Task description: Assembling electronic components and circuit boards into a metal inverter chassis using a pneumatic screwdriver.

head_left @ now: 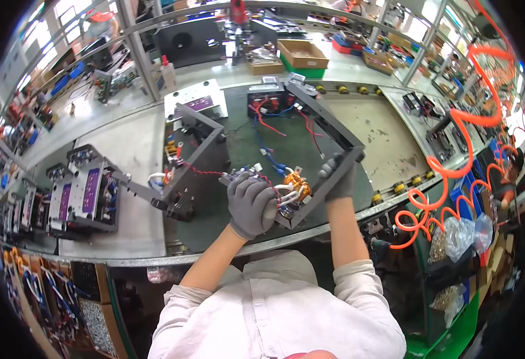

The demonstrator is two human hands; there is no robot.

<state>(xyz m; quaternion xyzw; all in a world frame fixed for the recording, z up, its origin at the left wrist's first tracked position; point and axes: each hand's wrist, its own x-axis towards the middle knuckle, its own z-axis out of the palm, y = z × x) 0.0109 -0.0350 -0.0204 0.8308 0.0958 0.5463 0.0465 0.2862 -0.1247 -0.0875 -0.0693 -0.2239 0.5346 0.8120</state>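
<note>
My left hand [251,206], in a grey glove, has its fingers curled over a circuit board [236,176] whose far edge shows past the knuckles. The palm side is hidden. My right hand [341,179], gloved too, grips the side of a dark metal frame [325,186], tilted with a corner toward me. Inside that corner, between my hands, sits a copper-wound coil [298,186] with white leads. Twisted red wires [205,172] run left from the board to another dark metal housing [198,158]. Blue cables [262,143] lead away to a black unit [266,99] with loose red wires.
A white plate [195,99] with a purple board lies at the far left of the green mat [238,128]. Several similar assemblies [86,191] stand left. Orange coiled air hoses [454,155] hang at right. A cardboard box [303,54] and a red-capped bottle [168,72] stand behind.
</note>
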